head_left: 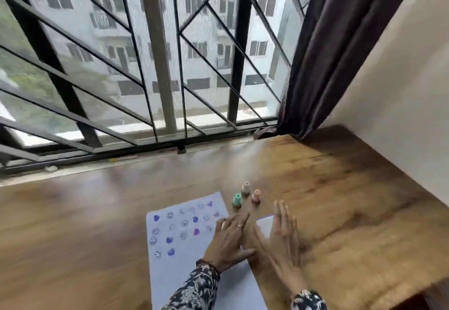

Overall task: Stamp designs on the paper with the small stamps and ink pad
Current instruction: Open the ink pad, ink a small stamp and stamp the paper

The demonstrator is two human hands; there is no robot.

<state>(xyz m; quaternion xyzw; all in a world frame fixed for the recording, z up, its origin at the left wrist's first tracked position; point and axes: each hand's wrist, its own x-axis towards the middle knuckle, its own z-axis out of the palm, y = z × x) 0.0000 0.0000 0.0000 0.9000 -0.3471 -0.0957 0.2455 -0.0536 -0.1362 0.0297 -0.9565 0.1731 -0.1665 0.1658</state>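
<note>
3 small stamps stand upright on the wooden desk (340,188) just beyond my fingertips: a green stamp (237,199) nearest the paper, a beige stamp (246,188) behind it, and a pink stamp (255,196) to the right. They sit close together but apart from each other, and neither of my hands touches them.

The paper (184,268) lies flat in front of me, its long side running away from my body. Its upper half carries rows of stamped marks, some solid purple and blue hearts, others round outlined faces; motion blur keeps me from reading the finer designs. The lower half is blank.

My left hand (229,241) rests over the paper's right edge, fingers spread and extended, gripping nothing. A ring shows on 1 finger, a beaded band sits at the wrist, and a dark patterned sleeve (194,292) covers the forearm.

My right hand (281,239) is just beside it over the bare desk, palm turned inward, fingers straight and loose, also holding nothing. Between the 2 hands, partly hidden by the right one, lies a small pale flat square (264,226); I cannot tell whether it is the ink pad.

Beyond the desk is a window with a dark metal grille (136,71), and a dark curtain (323,50) hangs at its right.
</note>
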